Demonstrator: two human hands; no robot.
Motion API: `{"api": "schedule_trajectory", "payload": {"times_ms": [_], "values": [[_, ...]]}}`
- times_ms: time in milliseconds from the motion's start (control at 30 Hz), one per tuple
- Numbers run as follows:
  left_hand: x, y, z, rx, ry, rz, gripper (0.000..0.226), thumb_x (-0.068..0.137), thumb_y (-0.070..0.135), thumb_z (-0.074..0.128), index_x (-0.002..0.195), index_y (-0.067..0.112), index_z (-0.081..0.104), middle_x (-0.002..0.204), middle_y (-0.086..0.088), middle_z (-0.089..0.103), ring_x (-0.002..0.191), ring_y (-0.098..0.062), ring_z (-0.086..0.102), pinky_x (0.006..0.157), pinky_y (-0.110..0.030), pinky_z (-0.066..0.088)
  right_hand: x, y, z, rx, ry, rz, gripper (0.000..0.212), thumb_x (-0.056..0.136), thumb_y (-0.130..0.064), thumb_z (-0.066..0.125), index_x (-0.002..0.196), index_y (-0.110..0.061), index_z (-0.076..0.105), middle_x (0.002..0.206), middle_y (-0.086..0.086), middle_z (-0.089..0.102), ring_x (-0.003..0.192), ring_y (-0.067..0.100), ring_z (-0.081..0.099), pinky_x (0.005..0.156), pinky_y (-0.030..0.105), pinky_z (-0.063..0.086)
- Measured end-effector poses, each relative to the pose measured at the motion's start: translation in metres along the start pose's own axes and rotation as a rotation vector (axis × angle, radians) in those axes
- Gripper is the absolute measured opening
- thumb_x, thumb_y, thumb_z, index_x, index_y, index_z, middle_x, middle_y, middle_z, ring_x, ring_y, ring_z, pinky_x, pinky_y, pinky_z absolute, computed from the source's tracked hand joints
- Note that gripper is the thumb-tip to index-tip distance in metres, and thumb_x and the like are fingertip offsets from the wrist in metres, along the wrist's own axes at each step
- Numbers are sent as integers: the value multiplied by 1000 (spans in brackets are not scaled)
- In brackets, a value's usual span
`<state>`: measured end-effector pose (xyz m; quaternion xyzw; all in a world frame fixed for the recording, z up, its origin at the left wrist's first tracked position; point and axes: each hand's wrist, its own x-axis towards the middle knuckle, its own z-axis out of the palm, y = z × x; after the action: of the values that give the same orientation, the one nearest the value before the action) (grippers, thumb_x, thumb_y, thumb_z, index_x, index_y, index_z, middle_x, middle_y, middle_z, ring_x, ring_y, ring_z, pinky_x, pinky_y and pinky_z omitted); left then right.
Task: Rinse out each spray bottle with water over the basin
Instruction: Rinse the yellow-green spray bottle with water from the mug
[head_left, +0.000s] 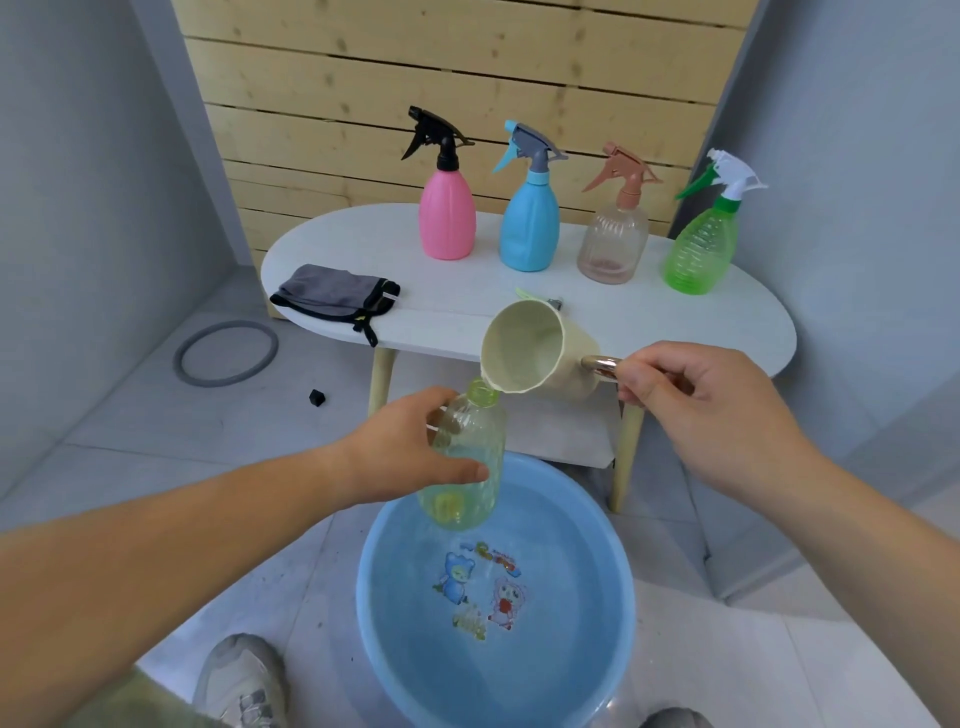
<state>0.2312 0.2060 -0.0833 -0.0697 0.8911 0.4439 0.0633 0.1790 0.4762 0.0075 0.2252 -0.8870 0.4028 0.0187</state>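
one ribbed translucent bottle (467, 499), smooth cream cup (524, 348)

A: Table layout?
B: Four in a row along the back of the table (457, 306): first bottle (447, 218) leftmost, then second bottle (530, 228), third bottle (613, 244), and fourth bottle (698, 254) at the right end. Cloth (332, 291) at the front left edge.
A: Basin?
B: Basin (597, 525) on the floor, in front of the table. Left hand (405, 452) grips the open bottle (467, 467) above the basin's far rim. Right hand (691, 400) holds the cup (524, 348) up and to the right, lip at the bottle's mouth.
A: Floor?
B: Ring (223, 381) left of the table, small block (317, 398) between ring and table leg. Shoe (241, 680) just left of the basin, near side.
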Motion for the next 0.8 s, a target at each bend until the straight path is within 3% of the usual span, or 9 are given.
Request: {"api": "schedule_trajectory", "payload": {"times_ms": [433,700,800], "values": [[-1,1,1,30,-16,7,63,70,40,94,122,30,60,111,8,68,105,-12,67,97,-40,58,0,-1,0,-41,30,-60,21,92,-33,58,75,-28,68,76,-2,68,70,13,52,60,16,36],[-1,-2,3,52,-41,8,67,63,49,92,120,33,60,113,9,68,106,-12,67,97,-41,58,0,-2,0,-68,43,-92,20,93,-31,59,74,-30,67,74,-7,65,68,5,51,60,11,35],[-1,-1,3,54,-38,12,63,68,42,94,120,31,60,113,7,68,107,-13,66,98,-41,57,0,-2,0,-71,49,-103,20,93,-32,59,74,-33,66,74,-8,65,70,5,52,61,10,35]]}}
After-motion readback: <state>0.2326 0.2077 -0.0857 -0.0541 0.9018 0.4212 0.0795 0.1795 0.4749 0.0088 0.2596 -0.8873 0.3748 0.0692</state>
